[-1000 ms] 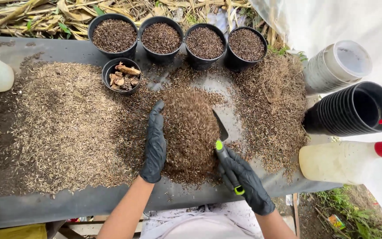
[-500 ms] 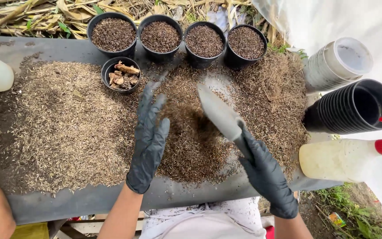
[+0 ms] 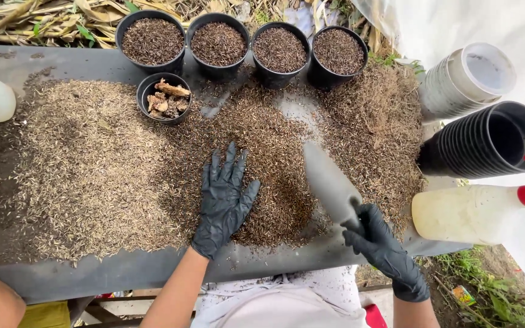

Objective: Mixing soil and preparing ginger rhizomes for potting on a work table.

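The trowel (image 3: 329, 182) lies tilted over the brown mix (image 3: 262, 164) mid-bench (image 3: 123, 273), the right hand's (image 3: 384, 249) grip closed around its handle. The left hand (image 3: 225, 200) rests flat and open on the mix, holding nothing. Four filled pots (image 3: 153, 39) line the far edge.

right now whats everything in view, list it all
filled pots: four, black, back row
small pot: one, black, holds brown chunks, in front of the row
husk mix: pale and dark piles across grey table
stacked pots: black stack and white stack, lying at right
bottle: one, pale, red collar, right edge
left hand: black glove, flat on the mix
right hand: black glove, gripping trowel
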